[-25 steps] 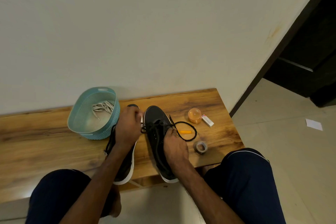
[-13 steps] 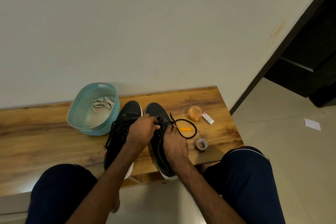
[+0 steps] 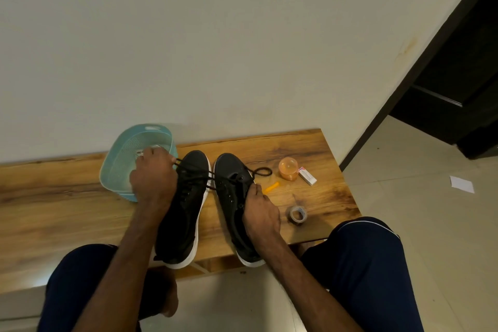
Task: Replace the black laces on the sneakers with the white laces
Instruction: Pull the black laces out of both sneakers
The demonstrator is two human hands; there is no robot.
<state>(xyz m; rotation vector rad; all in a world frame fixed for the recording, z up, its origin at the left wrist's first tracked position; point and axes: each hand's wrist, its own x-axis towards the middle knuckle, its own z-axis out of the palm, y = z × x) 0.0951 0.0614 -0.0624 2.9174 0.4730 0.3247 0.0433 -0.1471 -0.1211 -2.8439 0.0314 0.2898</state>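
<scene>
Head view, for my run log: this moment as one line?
left hand: grips black lace | right hand: holds right sneaker | white laces: in teal basket

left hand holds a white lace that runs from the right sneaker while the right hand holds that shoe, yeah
No: the lace gripped in the left hand is black, not white. The head view shows it stretched from the right sneaker, which the right hand holds.
</scene>
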